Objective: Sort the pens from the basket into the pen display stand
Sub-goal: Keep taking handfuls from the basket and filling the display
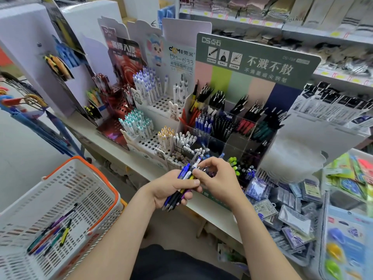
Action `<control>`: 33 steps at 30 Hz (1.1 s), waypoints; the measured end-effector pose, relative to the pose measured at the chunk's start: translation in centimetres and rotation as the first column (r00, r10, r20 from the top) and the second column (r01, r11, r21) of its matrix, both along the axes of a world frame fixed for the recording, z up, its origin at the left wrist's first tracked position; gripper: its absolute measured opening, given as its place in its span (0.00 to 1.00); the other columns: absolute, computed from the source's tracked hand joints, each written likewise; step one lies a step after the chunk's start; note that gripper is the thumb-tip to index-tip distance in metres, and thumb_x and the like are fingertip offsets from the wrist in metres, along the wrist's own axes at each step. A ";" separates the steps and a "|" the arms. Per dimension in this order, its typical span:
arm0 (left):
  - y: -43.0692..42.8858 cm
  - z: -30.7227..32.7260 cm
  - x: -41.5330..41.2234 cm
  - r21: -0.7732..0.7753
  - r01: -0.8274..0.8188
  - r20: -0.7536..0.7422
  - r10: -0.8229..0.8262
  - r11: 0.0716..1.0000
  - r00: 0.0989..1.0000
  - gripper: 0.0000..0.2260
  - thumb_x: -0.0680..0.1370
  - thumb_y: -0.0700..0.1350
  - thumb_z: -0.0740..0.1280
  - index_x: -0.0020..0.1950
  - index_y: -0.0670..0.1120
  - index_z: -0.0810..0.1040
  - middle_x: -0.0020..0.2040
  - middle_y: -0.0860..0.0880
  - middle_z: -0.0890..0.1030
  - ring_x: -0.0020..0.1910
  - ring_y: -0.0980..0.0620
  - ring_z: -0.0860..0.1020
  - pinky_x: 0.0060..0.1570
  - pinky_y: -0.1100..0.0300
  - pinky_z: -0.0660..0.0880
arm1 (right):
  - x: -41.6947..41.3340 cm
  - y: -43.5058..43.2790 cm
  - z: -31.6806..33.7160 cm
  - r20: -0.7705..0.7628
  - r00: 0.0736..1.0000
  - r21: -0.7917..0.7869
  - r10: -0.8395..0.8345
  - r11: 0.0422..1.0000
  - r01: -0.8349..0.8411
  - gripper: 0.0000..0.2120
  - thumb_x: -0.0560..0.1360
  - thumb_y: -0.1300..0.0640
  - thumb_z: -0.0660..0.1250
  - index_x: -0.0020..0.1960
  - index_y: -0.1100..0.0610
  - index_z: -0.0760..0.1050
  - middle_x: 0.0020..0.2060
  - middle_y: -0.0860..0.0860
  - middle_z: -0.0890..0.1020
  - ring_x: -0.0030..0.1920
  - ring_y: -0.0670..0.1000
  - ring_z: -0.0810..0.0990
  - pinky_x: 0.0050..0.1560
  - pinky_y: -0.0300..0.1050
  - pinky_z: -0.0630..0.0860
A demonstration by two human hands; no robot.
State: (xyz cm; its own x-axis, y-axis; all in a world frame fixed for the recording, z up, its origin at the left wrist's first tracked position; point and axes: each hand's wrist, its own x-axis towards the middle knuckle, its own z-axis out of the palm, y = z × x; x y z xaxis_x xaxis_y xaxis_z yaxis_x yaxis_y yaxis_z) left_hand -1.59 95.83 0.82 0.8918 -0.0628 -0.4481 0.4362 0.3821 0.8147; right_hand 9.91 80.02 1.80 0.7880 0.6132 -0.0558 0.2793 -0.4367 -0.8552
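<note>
Left hand, right of the basket containing loose pens, grips a bundle of pens, long axes slanting lower left to upper right, tips lower left. Right hand pinches its white pen. Pen display stand: upper right.

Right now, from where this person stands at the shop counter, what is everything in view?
pen bundle: one handful; blue, black, white, yellow, purple; in front of the stand
loose pens: several; mixed colours; on the basket floor
basket: one; white with an orange rim; lower left
pen display stand: one; clear compartments under a green header; centre, holding black, blue, red and green pens
white peg stands: a few; left of it, with white pens
red peg stand: one; further left
sealed packets: a heap; mostly grey-blue; right
left hand: grips the pen bundle
right hand: pinches the bundle's top
</note>
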 end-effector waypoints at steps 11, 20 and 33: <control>-0.4 -0.8 0.0 -0.075 -0.042 0.032 0.044 0.996 0.998 0.23 0.85 0.49 0.69 0.75 0.37 0.74 0.44 0.50 0.76 0.34 0.56 0.70 0.32 0.64 0.70 | -1.7 0.1 2.5 -0.286 0.919 0.501 -0.272 0.774 0.386 0.05 0.87 0.61 0.62 0.61 0.62 0.71 0.47 0.54 0.82 0.40 0.39 0.81 0.40 0.34 0.77; -1.6 -1.1 0.7 -0.124 -0.287 -0.001 0.289 0.950 0.957 0.25 0.82 0.63 0.64 0.61 0.41 0.79 0.39 0.49 0.75 0.32 0.56 0.68 0.30 0.64 0.67 | -4.1 -1.0 1.0 0.500 0.862 0.472 -0.085 0.861 -0.189 0.10 0.82 0.68 0.70 0.58 0.57 0.74 0.55 0.52 0.83 0.51 0.48 0.84 0.52 0.41 0.80; -1.7 -0.4 0.3 -0.034 -0.243 0.001 0.243 0.969 0.970 0.13 0.83 0.50 0.71 0.56 0.40 0.80 0.38 0.47 0.76 0.34 0.53 0.76 0.31 0.61 0.75 | -3.9 0.3 -0.2 0.384 0.911 0.409 -0.151 0.912 -0.022 0.09 0.78 0.64 0.71 0.57 0.55 0.83 0.54 0.45 0.82 0.56 0.50 0.81 0.57 0.54 0.78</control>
